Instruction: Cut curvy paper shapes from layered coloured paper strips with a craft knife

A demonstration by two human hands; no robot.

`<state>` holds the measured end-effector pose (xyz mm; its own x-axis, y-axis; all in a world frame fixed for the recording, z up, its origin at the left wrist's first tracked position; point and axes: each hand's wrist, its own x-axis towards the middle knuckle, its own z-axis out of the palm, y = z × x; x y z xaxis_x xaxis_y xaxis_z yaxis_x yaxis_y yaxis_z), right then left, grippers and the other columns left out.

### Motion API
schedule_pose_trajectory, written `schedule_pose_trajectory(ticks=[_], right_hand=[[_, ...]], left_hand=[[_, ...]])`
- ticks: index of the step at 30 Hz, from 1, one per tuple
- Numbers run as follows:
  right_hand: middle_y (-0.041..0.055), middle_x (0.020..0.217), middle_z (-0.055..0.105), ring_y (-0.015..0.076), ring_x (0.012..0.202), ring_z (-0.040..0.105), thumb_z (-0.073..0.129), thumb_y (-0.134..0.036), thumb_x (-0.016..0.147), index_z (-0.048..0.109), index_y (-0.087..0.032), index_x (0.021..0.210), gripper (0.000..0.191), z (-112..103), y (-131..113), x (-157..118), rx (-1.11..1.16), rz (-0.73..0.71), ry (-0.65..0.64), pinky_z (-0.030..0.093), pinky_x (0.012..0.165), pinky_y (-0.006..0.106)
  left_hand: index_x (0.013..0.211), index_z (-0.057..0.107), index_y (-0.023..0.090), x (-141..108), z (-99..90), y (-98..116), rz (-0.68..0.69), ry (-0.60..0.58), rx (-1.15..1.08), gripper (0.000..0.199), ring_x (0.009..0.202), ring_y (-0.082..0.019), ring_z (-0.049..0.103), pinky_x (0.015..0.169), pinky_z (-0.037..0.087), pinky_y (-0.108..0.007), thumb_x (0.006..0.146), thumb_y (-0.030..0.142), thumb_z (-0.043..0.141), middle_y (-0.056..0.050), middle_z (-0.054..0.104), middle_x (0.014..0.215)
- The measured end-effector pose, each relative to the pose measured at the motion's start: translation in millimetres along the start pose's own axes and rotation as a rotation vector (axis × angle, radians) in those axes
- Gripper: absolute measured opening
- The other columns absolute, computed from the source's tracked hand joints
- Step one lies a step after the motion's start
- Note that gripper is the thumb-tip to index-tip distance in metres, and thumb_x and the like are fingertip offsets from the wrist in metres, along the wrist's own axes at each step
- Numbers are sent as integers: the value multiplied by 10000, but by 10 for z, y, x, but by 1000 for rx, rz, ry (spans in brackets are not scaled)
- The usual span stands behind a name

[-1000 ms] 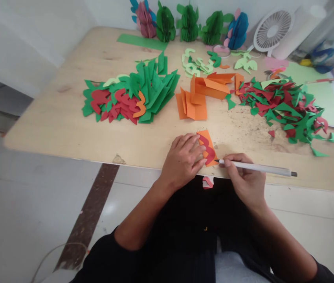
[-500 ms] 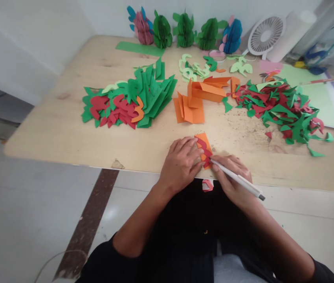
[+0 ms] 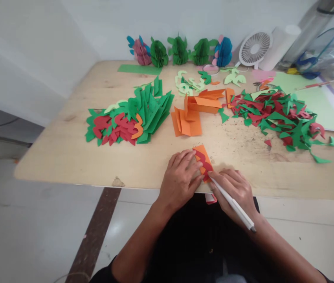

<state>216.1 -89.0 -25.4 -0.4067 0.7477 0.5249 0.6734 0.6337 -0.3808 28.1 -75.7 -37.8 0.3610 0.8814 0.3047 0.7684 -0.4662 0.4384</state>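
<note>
An orange paper piece (image 3: 201, 150) lies near the table's front edge, with a wavy red paper cutout (image 3: 205, 164) on top of it. My left hand (image 3: 179, 175) rests flat on the left part of both, its fingers spread and pressing them to the table. A white pen (image 3: 234, 204) is held in my right hand (image 3: 234, 192), its tip end at the lower right of the red cutout. Just beyond are folded orange papers (image 3: 192, 125).
A pile of green and red cutouts (image 3: 152, 110) sits to the left, and red and green scraps (image 3: 285, 118) lie right. Honeycomb paper figures (image 3: 179, 51), a white fan (image 3: 255, 48) and a white roll (image 3: 281, 47) stand along the back of the table (image 3: 61, 149).
The view has tilted up, so everything on the table appears lower. The pen in my right hand now slants more steeply, while my left hand stays on the papers.
</note>
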Motion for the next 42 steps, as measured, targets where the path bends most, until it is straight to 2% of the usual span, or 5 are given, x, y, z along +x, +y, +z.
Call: schedule_pose_trajectory(ticks=[6,14,20,32,42], right_hand=[[57,811,747,201,759,673,521,-114,910,667,-181,1100,249,33,35,-70,-4,-9,-32,494,706,354],[60,793,736,198,739,654,536,-112,906,657,-157,1070,209,51,41,-87,-31,-28,-23,488,694,352],[61,807,738,202,746,657,547,-95,891,675,-160,1046,211,48,28,-82,-1,-6,-6,490,697,356],[59,826,731,207,766,649,550,-91,898,624,-169,1124,250,49,58,-106,-17,-44,-16,497,708,365],[95,841,730,254,769,663,604,-43,838,569,-147,1152,333,33,78,-89,3,-90,-32,494,676,416]], left_hand=[[1120,652,183,-7,9,-6,6,19,11,268,1316,-292,468,1109,398,-529,944,330,515,-135,572,1368],[1136,639,160,-4,-11,9,14,10,33,279,1313,-305,473,1099,415,-540,944,333,533,-158,559,1379],[1141,631,189,12,-32,17,13,0,40,263,1315,-287,477,1093,425,-520,942,334,539,-135,563,1380],[1174,616,177,18,-64,-4,-1,-49,26,310,1319,-323,461,1106,371,-581,925,355,560,-131,578,1373],[1154,625,169,31,-159,16,-8,-111,24,301,1325,-346,468,1131,376,-588,919,344,558,-131,561,1398]])
